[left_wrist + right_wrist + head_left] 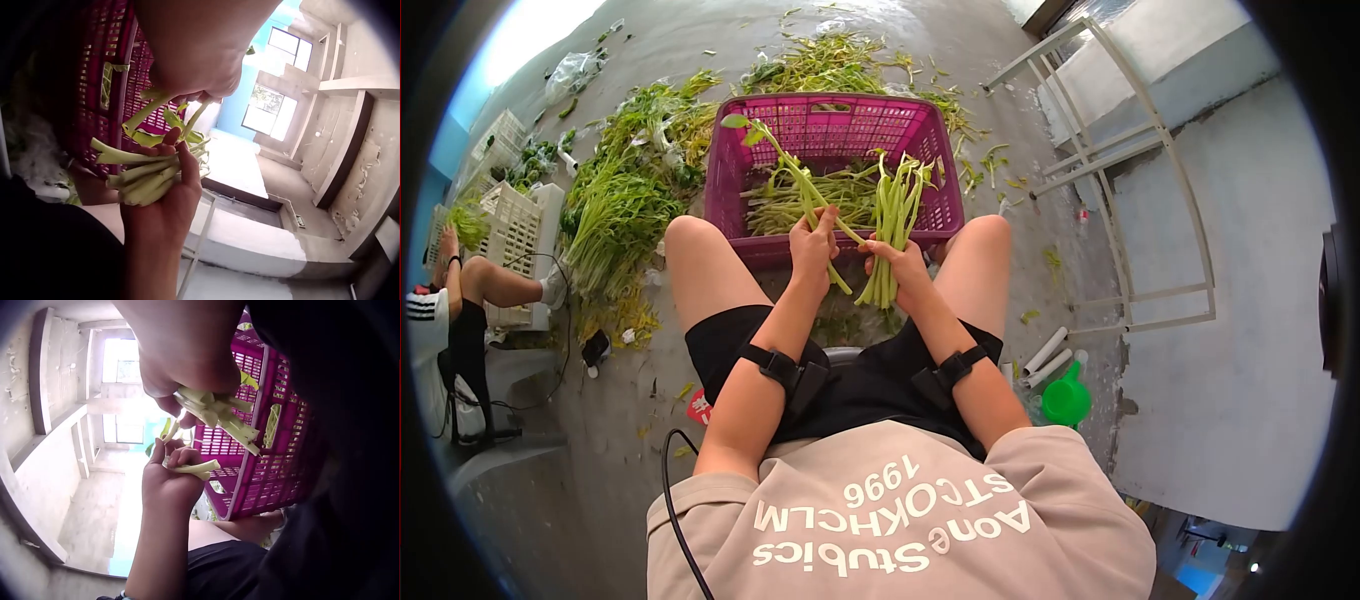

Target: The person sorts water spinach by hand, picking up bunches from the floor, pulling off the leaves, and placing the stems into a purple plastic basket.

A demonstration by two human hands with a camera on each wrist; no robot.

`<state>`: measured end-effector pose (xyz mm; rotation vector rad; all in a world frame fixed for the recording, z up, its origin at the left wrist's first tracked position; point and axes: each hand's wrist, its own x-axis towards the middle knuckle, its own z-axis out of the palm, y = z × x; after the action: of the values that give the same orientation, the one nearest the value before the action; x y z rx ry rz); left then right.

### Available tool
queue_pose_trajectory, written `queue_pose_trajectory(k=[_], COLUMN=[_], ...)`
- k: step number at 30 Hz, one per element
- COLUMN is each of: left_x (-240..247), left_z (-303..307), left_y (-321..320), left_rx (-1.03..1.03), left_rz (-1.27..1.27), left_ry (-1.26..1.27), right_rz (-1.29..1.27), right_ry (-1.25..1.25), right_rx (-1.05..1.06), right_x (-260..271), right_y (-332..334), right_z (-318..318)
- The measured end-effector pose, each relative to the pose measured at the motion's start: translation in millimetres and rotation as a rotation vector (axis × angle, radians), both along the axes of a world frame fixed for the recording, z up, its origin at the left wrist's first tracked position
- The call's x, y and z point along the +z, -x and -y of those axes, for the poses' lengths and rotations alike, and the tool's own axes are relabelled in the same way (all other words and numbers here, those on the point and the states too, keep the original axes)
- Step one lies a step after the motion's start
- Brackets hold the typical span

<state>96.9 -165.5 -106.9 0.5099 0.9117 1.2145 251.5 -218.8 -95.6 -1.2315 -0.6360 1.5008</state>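
Between my knees stands a pink plastic crate (730, 190) with green stalks lying in it. My left hand (813, 245) grips a single long leafy stem (795, 172) that slants up over the crate. Close beside it, my right hand (897, 265) holds a bunch of trimmed green stalks (892, 205) upright at the crate's near edge. In the left wrist view the left hand (194, 69) is at the top and the right hand (161, 200) clasps the bunch (144, 178) below. In the right wrist view the right hand (187, 362) holds the cut ends (219, 412), with the left hand (167, 478) underneath.
Piles of loose greens (625, 190) cover the concrete floor left of and behind the crate. White crates (515, 225) and another seated person (445, 300) are at far left. A white metal frame (1120, 170), white pipes (1045, 352) and a green watering can (1065, 398) lie at right.
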Motion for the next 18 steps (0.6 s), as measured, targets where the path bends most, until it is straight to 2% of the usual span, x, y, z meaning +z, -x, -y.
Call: queue_pose_trajectory(k=[7,14,18], left_x=[-3.8,-3.4,0.5], left_z=[2.2,5.0,10.8], left_y=[-0.7,-5.0,-8.2], left_rx=[-0.006,-0.050,-0.147], left_rz=[-0.100,-0.162,-0.205], left_ry=[0.012,-0.015,-0.008], right_rz=[-0.042,0.028,0.055], right_ry=[0.005,0.043,-0.006], right_rx=[0.042,0.027,0.021], right_x=[1.6,-9.9,-10.5], right_y=[-5.0,-2.2,-3.6], right_z=[6.8,2.6,4.0])
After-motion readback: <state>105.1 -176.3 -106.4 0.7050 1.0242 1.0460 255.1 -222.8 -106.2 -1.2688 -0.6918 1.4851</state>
